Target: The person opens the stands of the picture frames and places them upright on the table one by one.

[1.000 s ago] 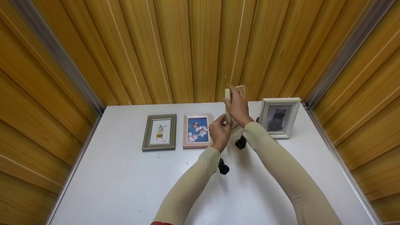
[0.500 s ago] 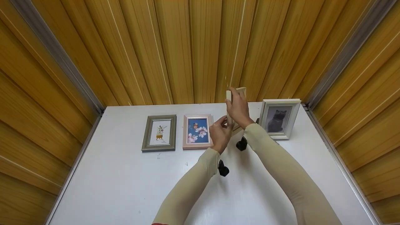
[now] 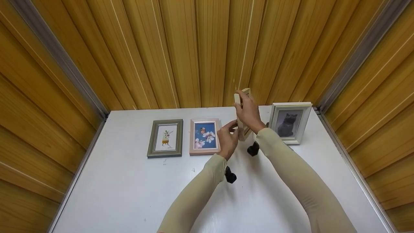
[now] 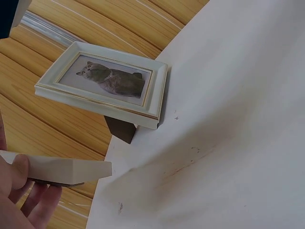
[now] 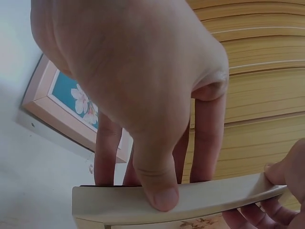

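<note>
Both hands hold a cream picture frame (image 3: 243, 133) above the white table, turned nearly edge-on in the head view. My right hand (image 3: 248, 113) grips its upper part. In the right wrist view, the right thumb presses the cream edge and the other fingers reach behind it. My left hand (image 3: 227, 139) pinches the frame near its lower end between thumb and fingers. The left wrist view shows that end sticking out past the left hand (image 4: 28, 193). Only a strip of its picture shows in the right wrist view; the rest is hidden.
Left of the hands, a green-grey frame (image 3: 165, 138) and a pink frame (image 3: 204, 136) with blossoms are on the white surface (image 3: 123, 187). A white frame (image 3: 288, 124) with a cat photo stands to the right, propped by a dark stand (image 4: 120, 130). Wood-look panels (image 3: 210, 51) surround the table.
The cream frame has turned slightly in the hands: its far edge has swung left, and its lower corner now shows between them. The other picture frames stay put.
</note>
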Demonstrator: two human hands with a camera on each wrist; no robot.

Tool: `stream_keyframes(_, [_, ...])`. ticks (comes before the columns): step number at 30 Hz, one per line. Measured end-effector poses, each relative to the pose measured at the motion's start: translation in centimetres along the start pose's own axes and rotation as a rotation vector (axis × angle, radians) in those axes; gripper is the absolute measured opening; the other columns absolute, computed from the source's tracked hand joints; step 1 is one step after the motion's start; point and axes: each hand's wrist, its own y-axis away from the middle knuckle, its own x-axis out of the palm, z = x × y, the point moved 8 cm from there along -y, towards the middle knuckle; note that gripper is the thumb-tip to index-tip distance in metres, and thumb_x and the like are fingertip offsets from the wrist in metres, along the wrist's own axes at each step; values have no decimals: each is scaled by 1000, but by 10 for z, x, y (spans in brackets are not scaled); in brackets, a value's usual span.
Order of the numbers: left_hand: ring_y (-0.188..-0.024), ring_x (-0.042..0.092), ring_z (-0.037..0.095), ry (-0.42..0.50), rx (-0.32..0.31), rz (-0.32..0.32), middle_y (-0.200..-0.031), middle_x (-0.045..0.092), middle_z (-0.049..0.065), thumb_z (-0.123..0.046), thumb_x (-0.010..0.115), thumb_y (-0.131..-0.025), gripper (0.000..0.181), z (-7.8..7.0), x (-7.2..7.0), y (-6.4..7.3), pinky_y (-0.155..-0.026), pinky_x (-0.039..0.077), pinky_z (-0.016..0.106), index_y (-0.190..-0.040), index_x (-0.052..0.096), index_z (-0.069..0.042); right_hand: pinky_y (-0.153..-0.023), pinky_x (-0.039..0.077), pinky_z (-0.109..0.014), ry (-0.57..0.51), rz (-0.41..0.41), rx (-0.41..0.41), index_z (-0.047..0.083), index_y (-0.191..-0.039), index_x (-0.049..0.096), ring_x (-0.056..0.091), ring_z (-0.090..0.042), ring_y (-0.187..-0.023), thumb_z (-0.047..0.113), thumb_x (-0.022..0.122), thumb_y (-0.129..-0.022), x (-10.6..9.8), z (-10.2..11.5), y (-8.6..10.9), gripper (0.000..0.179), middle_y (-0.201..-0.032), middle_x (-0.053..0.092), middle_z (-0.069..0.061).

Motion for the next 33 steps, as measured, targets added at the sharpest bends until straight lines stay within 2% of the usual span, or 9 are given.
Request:
stream_keyframes(6, [-82, 71, 12, 24, -1, 22, -110, 78, 4, 0, 75, -90, 33, -1, 2, 0, -69, 57, 22, -121, 77, -10, -84, 53, -49, -22, 16, 3, 13, -149, 52, 63, -31, -100, 9, 63, -102, -4, -1, -2, 49, -115, 61, -18])
stream_keyframes(12, [-87, 71, 11, 87, -23, 127, -118, 76, 3, -7, 75, -94, 33, 5, 9, 6, -69, 59, 22, -126, 74, -11, -83, 54, -51, -64, 39, 4, 13, -146, 54, 61, -33, -100, 8, 63, -101, -9, -9, -1, 46, -113, 60, -20])
stream_keyframes(19, [-91, 74, 15, 146, 38, 241, -122, 73, 11, -6, 64, -101, 32, 6, 16, 12, -69, 59, 24, -133, 68, -6, -83, 53, -51, -103, 40, -45, 11, -143, 57, 63, -35, -98, 5, 65, -99, -18, -16, 1, 45, -112, 64, -22])
stream_keyframes(22, [-91, 76, 17, 166, 41, 274, -123, 72, 14, -6, 61, -103, 32, 6, 18, 12, -70, 60, 25, -134, 67, -5, -82, 53, -48, -117, 46, -65, 11, -146, 56, 64, -34, -96, 6, 65, -99, -21, -19, 2, 48, -112, 66, -21])
stream_keyframes(26, [-95, 76, 21, 193, 22, 305, -128, 71, 14, -5, 65, -100, 36, 8, 22, 14, -73, 60, 27, -136, 65, -9, -79, 54, -46, -138, 61, -97, 13, -148, 55, 65, -32, -94, 5, 65, -99, -24, -21, 4, 50, -114, 67, -19])
stream_keyframes(30, [-98, 75, 18, 198, 7, 316, -131, 69, 10, -4, 73, -95, 46, 9, 24, 16, -78, 60, 26, -137, 64, -16, -77, 55, -45, -149, 69, -104, 13, -147, 55, 66, -31, -93, 5, 65, -99, -26, -22, 5, 50, -115, 67, -18])
stream_keyframes(33, [-98, 75, 17, 211, 6, 318, -130, 69, 10, -1, 75, -93, 49, 9, 24, 16, -78, 60, 27, -137, 63, -17, -78, 55, -46, -163, 80, -107, 11, -146, 56, 66, -32, -94, 5, 65, -99, -27, -22, 5, 48, -115, 68, -18])
